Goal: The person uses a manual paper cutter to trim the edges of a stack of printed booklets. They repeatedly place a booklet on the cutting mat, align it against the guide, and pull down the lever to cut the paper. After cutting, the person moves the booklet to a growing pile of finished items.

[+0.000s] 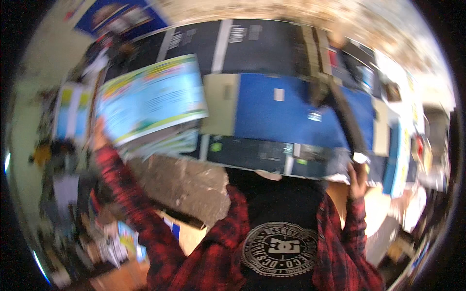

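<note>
Head view: the left hand (99, 133) is raised to the upper left, its red-and-black plaid sleeve (128, 194) slanting up from the lower middle; it grips the lower left corner of a flat light-blue printed box (153, 97) with a yellow-green border, whose long axis runs left to right, the right end tilted a little upward; more flat boxes (165, 143) lie stacked just beneath it; the right hand (357, 179) is lifted at the right, fingers closed round a dark blurred strap-like object (347, 121) that slants up and leftward; behind stand large cartons, a blue one (286, 114) with a small white label in the middle, black ones (252, 43) above and below it; a blue poster (119, 17) hangs at upper left.
</note>
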Available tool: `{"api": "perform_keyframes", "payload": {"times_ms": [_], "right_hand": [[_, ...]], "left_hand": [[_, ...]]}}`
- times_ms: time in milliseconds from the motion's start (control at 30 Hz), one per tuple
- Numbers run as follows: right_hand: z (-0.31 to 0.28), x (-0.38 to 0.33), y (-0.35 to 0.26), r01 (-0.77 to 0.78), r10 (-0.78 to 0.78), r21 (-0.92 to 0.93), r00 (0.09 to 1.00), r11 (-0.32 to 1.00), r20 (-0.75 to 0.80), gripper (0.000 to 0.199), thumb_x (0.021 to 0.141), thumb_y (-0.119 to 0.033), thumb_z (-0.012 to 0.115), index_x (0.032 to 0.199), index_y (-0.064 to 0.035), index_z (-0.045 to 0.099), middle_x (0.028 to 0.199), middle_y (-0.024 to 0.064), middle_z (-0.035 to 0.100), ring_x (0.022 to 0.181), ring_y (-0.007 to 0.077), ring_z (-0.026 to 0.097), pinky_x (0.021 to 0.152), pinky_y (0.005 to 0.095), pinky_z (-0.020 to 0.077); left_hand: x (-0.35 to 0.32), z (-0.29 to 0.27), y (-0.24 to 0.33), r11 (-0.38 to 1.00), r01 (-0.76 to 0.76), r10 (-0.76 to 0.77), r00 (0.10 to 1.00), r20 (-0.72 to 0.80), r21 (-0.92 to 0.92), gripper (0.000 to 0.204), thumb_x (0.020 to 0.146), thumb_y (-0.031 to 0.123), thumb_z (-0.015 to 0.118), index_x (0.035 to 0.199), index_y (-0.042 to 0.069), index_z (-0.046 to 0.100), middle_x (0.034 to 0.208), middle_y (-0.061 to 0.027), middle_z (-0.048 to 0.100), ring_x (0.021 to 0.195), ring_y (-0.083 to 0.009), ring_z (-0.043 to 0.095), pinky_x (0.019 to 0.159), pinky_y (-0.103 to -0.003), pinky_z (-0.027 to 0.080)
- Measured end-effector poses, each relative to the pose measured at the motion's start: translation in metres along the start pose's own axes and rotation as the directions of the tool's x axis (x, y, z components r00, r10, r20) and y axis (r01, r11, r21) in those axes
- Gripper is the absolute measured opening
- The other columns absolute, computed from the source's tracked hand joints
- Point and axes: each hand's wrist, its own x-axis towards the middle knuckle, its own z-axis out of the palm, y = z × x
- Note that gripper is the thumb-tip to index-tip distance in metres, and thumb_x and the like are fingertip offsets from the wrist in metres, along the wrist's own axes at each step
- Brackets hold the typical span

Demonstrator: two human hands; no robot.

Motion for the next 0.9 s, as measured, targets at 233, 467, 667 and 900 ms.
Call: {"api": "perform_keyframes", "payload": {"times_ms": [233,467,667,900], "right_hand": [[-0.105,0.005,-0.028,-0.075,-0.255,-0.648,0.88,0.758,-0.4,0.05,0.082,-0.037,0.077,0.118,-0.0045,0.064,0.105,0.0148,0.067,0.092,0.0273,0.064,0.081,0.0385,0.0506],[-0.332,0.053,0.065,-0.489,-0.024,-0.612,0.769,0.622,-0.639,0.096,0.058,-0.07,0.082,0.119,0.0009,0.061,0.116,0.0202,0.065,0.113,0.0313,0.062,0.096,0.0399,0.0497],[-0.345,0.09,0.067,-0.649,0.211,-0.69,0.759,0.321,-0.616,0.12,0.044,-0.083,0.077,0.126,0.0021,0.058,0.117,0.0217,0.064,0.111,0.0327,0.062,0.096,0.0406,0.0501],[-0.322,0.085,0.02,-0.627,0.377,-0.674,0.777,0.39,-0.505,0.118,0.047,-0.079,0.079,0.129,0.0029,0.059,0.127,0.023,0.061,0.12,0.0312,0.059,0.102,0.038,0.0474]], "left_hand": [[-0.12,0.104,-0.101,0.58,0.19,0.017,0.97,-0.244,0.792,0.045,0.096,0.028,0.059,0.131,0.0,0.057,0.128,-0.0136,0.061,0.116,-0.0287,0.058,0.104,-0.041,0.043],[-0.14,0.121,-0.083,0.588,0.15,0.061,0.972,-0.229,0.795,0.04,0.096,0.026,0.06,0.125,-0.001,0.061,0.121,-0.0157,0.064,0.112,-0.0327,0.06,0.102,-0.044,0.044],[-0.141,0.079,-0.008,0.575,0.0,0.252,0.951,-0.177,0.818,0.037,0.096,0.025,0.062,0.121,-0.001,0.064,0.115,-0.0174,0.067,0.109,-0.0361,0.061,0.1,-0.046,0.046],[-0.167,0.138,0.152,0.741,-0.43,0.476,0.878,0.049,0.516,0.032,0.1,0.02,0.055,0.117,-0.005,0.066,0.11,-0.0179,0.069,0.105,-0.033,0.064,0.095,-0.042,0.05]]}}
